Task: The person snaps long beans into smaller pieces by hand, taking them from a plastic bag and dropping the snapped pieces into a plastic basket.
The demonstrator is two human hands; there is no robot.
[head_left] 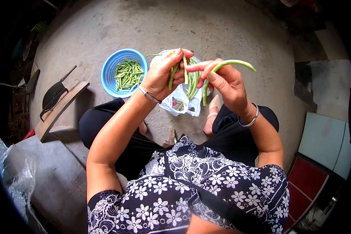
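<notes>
Green bean pieces are held in my left hand [163, 74], its fingers closed around them, just right of the blue basket. A long curved green bean [234, 62] is gripped in my right hand [228, 84], its two ends sticking out past the fingers. The fingertips of my right hand are close beside the pieces in my left hand. Below both hands, a white plastic bag [179, 102] holds long green beans [192, 89], partly hidden by my hands. Cut bean pieces [128, 74] lie in the blue basket [107, 65].
Concrete floor [144, 23] surrounds the basket and bag. At the left are a large blade [54, 95] and a wooden board [60, 113]. Clear plastic [23, 175] lies at the lower left. A pale panel [321, 136] and red tiles [308, 175] are at the right.
</notes>
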